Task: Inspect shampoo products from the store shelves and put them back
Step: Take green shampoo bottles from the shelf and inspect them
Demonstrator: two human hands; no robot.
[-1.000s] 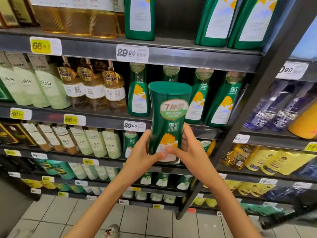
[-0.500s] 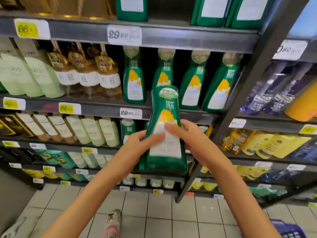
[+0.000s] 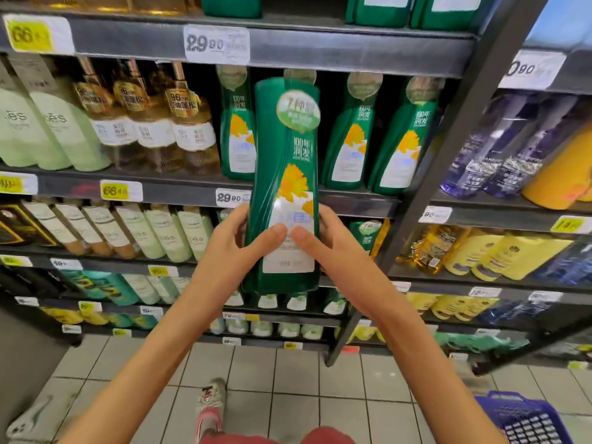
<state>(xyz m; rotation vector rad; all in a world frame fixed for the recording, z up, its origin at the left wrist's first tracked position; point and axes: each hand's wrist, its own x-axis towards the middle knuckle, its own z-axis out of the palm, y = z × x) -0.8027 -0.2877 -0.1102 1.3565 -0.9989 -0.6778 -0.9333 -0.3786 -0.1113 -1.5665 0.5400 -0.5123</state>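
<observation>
Store shelving (image 3: 320, 56) packed with bottles fills the background, over a pale tiled floor (image 3: 288, 395). At the centre a green shampoo bottle (image 3: 285, 174) is gripped in both hands, clear of the shelves and in front of the row of matching green bottles (image 3: 349, 136). The left hand (image 3: 230, 251) is closed on the bottle's lower left edge, with the thumb laid across the white label; the right hand (image 3: 323, 248) is closed on the lower right edge, its thumb also on the label, so that the two thumbs lie just apart. The remaining fingers are wrapped behind the bottle and are hidden.

The bottle is judged to be stiff plastic, fairly heavy if full, and glossy enough to slip; a hold at the lower half, where it is widest, is judged the most secure, and the base is left unsupported at present. Its long axis is held nearly upright, tilted a little with the top to the right, the cap end up and the front label turned to the camera. A gap in the row behind, above a 29.90 price tag (image 3: 233, 197), is judged the likely place for its return. A blue basket (image 3: 522, 418) is seen at lower right.
</observation>
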